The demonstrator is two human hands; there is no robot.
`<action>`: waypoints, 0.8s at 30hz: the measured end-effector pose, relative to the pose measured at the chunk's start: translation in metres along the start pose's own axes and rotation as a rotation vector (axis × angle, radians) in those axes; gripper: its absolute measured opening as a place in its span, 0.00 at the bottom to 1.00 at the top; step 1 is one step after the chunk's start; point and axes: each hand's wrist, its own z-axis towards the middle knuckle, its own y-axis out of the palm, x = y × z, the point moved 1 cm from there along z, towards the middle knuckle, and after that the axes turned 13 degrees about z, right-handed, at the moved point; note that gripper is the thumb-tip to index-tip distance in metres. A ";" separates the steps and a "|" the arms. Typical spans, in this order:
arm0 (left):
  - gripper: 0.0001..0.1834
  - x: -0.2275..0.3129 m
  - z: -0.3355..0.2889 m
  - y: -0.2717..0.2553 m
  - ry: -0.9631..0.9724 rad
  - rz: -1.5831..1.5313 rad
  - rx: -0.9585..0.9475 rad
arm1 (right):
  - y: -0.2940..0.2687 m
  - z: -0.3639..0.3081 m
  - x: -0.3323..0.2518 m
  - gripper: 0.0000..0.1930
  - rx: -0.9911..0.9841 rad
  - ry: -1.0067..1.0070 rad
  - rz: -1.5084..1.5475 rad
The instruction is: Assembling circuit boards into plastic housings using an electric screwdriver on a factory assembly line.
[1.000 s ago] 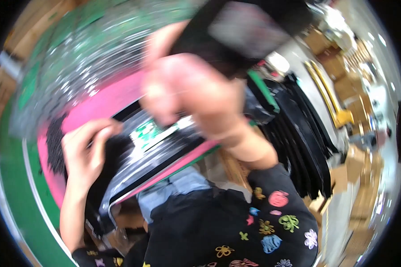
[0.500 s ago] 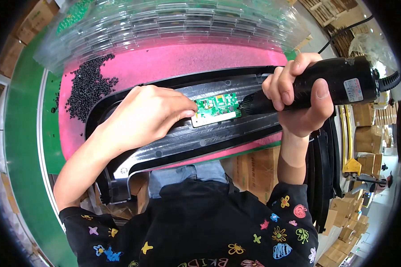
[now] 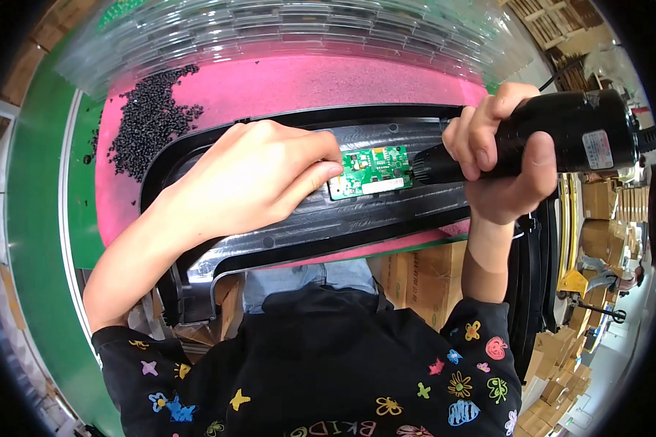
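Green circuit board (image 3: 369,172) lies on the black moulded housing (image 3: 386,218), between our two grips. Our left hand (image 3: 259,182) presses its fingertips on the board's left edge; our right hand (image 3: 499,164) closes around the black power screwdriver (image 3: 554,135), tip beside the board. Beyond: pink counter mat (image 3: 306,84), black pellets (image 3: 149,120).

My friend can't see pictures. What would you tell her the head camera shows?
A person's left hand presses a small green circuit board into a long black plastic panel, while the right hand holds a black electric screwdriver with its tip at the board's right edge. The panel lies on a pink mat beside a pile of small black screws.
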 end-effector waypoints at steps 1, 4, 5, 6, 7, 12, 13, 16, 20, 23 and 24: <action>0.07 -0.001 0.000 0.002 0.042 -0.037 0.042 | 0.001 0.000 -0.002 0.22 0.029 -0.004 0.001; 0.06 -0.003 0.000 0.002 0.076 -0.118 0.097 | 0.009 -0.002 -0.011 0.24 -0.063 -0.064 0.156; 0.06 -0.004 0.000 0.002 0.074 -0.168 0.110 | 0.015 0.002 -0.015 0.24 -0.135 -0.099 0.272; 0.05 -0.008 -0.003 0.006 0.138 -0.177 0.225 | 0.025 0.007 -0.017 0.23 -0.179 -0.129 0.324; 0.05 -0.005 -0.001 0.004 0.142 -0.176 0.223 | 0.034 0.010 -0.022 0.23 -0.210 -0.163 0.362; 0.06 0.000 0.001 -0.003 0.178 -0.341 0.310 | 0.055 0.007 -0.030 0.27 -0.132 -0.271 0.281; 0.06 -0.001 0.000 -0.004 0.174 -0.341 0.313 | 0.056 0.007 -0.030 0.27 -0.137 -0.279 0.264; 0.07 -0.006 0.000 -0.004 0.188 -0.361 0.295 | 0.056 0.008 -0.026 0.27 -0.180 -0.249 0.319; 0.14 -0.005 -0.002 -0.003 0.086 -0.407 0.059 | 0.053 0.013 -0.011 0.26 -0.282 -0.114 0.305; 0.16 -0.010 -0.005 0.008 0.059 -0.083 0.082 | 0.056 0.005 0.001 0.26 -0.109 0.026 0.241; 0.18 -0.010 -0.004 0.006 0.052 -0.089 0.039 | 0.055 0.005 0.004 0.26 -0.099 0.025 0.234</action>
